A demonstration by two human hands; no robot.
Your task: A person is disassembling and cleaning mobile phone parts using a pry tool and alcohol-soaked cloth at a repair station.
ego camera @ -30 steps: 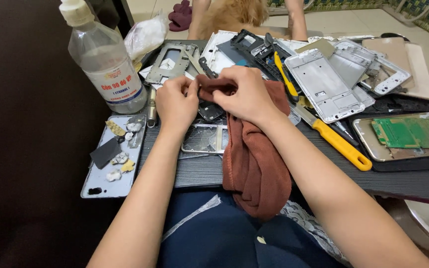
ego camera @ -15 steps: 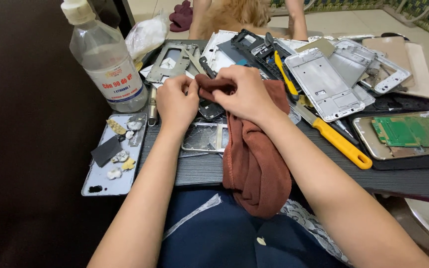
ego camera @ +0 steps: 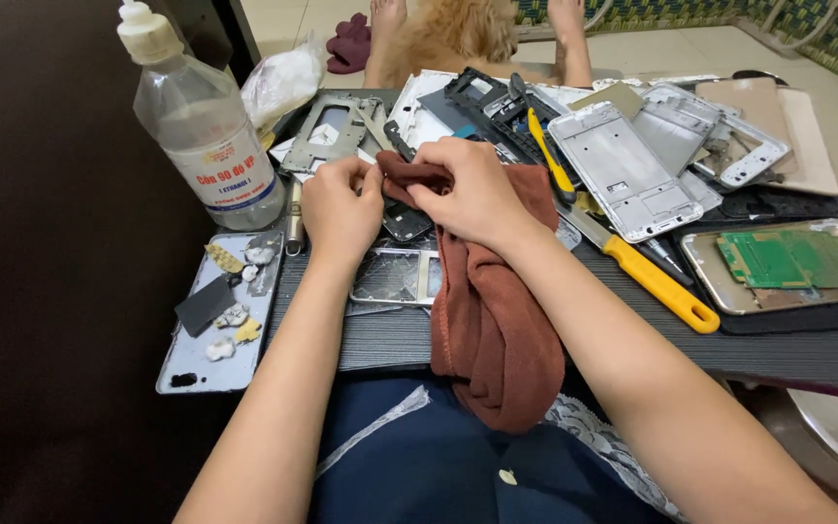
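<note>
Hardly anything has changed: both hands, left (ego camera: pixel 339 206) and right (ego camera: pixel 474 191), still pinch the red-brown cloth (ego camera: pixel 493 311) over a dark phone part (ego camera: pixel 405 221) on the table (ego camera: pixel 632 330), cloth draping toward the lap.

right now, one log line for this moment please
left hand: pinches cloth edge | right hand: grips brown cloth | under hands: phone frame | left: clear bottle

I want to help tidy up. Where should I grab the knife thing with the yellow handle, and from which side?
Probably best to take the yellow-handled knife by its yellow handle, coming from the near right edge of the dark board. The handle points that way and lies bare there, while the metal blade end runs up toward the right hand and the brown cloth, under the loose phone frames.
</note>
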